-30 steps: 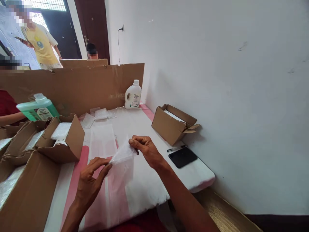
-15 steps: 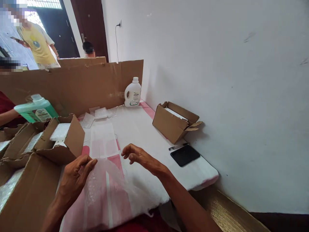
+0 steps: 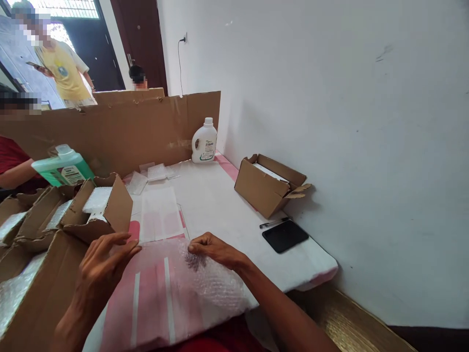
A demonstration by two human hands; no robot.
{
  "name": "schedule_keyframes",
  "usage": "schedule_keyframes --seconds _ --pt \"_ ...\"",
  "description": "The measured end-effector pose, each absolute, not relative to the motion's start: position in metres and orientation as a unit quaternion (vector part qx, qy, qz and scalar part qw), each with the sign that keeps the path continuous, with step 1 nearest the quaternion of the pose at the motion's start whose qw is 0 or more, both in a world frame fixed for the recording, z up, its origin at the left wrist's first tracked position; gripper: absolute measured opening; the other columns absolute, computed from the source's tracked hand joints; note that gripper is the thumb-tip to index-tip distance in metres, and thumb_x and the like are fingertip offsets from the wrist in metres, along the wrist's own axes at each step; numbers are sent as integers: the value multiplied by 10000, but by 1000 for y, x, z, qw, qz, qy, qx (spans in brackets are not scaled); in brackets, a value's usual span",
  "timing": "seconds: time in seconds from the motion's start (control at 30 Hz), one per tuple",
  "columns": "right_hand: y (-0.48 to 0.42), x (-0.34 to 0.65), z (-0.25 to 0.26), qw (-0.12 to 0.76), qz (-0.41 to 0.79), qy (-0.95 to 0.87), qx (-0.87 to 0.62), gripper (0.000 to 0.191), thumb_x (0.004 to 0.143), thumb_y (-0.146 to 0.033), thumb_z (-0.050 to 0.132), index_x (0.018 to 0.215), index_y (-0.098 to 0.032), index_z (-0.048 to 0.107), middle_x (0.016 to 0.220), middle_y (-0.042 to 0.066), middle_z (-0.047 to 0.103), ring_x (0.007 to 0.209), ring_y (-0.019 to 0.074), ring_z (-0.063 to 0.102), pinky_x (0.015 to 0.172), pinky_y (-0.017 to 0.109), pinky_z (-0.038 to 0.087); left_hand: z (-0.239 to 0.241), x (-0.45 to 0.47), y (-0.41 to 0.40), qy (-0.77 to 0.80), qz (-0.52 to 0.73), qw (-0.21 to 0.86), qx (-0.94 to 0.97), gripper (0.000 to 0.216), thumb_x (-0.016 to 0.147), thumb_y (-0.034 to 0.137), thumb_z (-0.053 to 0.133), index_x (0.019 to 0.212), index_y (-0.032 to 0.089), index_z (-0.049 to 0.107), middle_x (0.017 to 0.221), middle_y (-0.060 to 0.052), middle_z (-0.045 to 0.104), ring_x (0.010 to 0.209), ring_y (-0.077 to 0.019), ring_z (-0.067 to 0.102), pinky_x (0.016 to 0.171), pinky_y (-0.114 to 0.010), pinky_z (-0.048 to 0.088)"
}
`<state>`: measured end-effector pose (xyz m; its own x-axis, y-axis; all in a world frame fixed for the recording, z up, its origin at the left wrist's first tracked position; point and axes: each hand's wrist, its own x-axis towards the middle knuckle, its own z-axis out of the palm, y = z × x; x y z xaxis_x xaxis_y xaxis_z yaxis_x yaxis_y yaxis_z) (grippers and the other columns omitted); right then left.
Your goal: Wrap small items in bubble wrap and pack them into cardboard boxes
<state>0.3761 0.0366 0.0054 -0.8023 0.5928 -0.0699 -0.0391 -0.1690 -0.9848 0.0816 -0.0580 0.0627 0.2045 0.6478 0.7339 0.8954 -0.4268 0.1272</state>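
Observation:
A clear sheet of bubble wrap (image 3: pixel 216 283) stretches between my two hands above the near edge of the cloth-covered table (image 3: pixel 216 195). My left hand (image 3: pixel 106 264) pinches its left corner between thumb and fingers. At the other end, my right hand (image 3: pixel 216 249) grips the top right corner, thumb on top. The wrap's right part hangs bunched below my right hand. Beyond it, a flat translucent sheet (image 3: pixel 159 212) lies on the cloth.
Open cardboard boxes (image 3: pixel 120 205) with bubble-wrapped items crowd the left. A green jug (image 3: pixel 66 166), small wrapped pieces (image 3: pixel 157 172) and a white jug (image 3: pixel 205 142) stand farther back. Right are another open box (image 3: pixel 258 193), a pen (image 3: pixel 273 223) and a black pad (image 3: pixel 285 235). People are beyond the cardboard partition (image 3: pixel 139 127).
My right hand has closed on the wrap's right corner; before, it hovered with fingers apart. The wrap is now spread between both hands. The view has shifted slightly.

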Motion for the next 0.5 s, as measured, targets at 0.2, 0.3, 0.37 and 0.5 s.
schedule_keyframes --seconds 0.2,0.3,0.37,0.5 --pt "84 378 2 200 678 -653 -272 534 772 -673 722 678 -153 644 610 -28 557 567 93 468 562 230 376 40 88 -104 -493 -329 269 -759 411 847 223 750 1243 321 693 1206 -81 708 1052 -246 676 991 -409 490" --pt "111 375 -4 125 650 -690 -291 557 769 -697 676 739 -141 660 632 -3 595 580 105 515 577 236 411 16 83 -127 -485 -304 257 -779 417 862 183 725 1255 319 685 1243 -86 694 1126 -248 656 1017 -397 473" --pt "124 371 -9 82 628 -714 -299 540 768 -685 661 713 -149 626 619 -16 569 558 99 498 573 240 423 -4 77 -140 -476 -274 228 -804 362 922 208 642 1268 308 679 1301 -100 670 1205 -259 625 1034 -394 466" --pt "137 360 -20 39 585 -748 -310 474 780 -591 687 618 -162 567 589 -40 519 559 96 471 568 235 403 -42 69 -154 -457 -221 211 -836 308 974 244 531 1229 280 699 1322 -135 656 1229 -284 612 992 -401 486"
